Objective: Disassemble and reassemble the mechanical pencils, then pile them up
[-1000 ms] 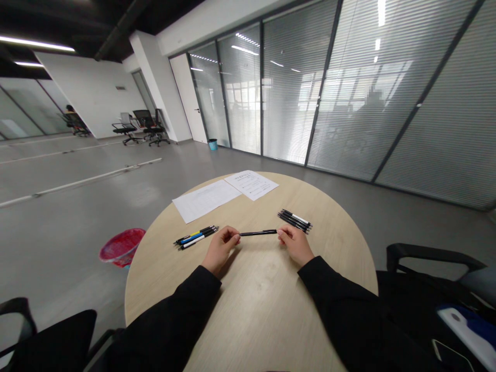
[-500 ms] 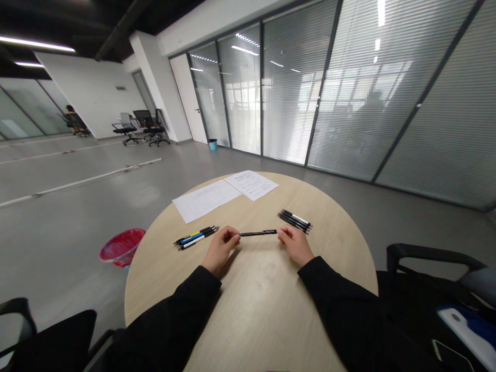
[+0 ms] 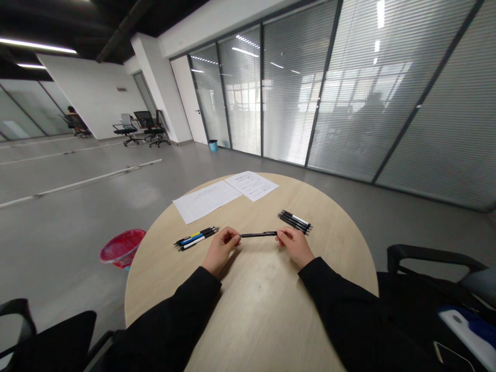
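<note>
Between both hands' (image 3: 253, 243) seemingly closed grips, one black pen (image 3: 258, 234).

Pale wood-look tabletop (image 3: 263, 310) — smooth (faintly glossy) — under matt white paper sheets (image 3: 207, 200).

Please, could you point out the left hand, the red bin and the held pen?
Left hand (image 3: 221, 249): head view, back.
Red bin (image 3: 123, 245): head view, inside lining.
Held pen (image 3: 258, 235): head view, barrel.

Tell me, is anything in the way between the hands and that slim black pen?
No, nothing visible: the left hand and right hand hold the slim black pen at its two ends. The coloured pens and mostly black pens lie to the sides.
</note>
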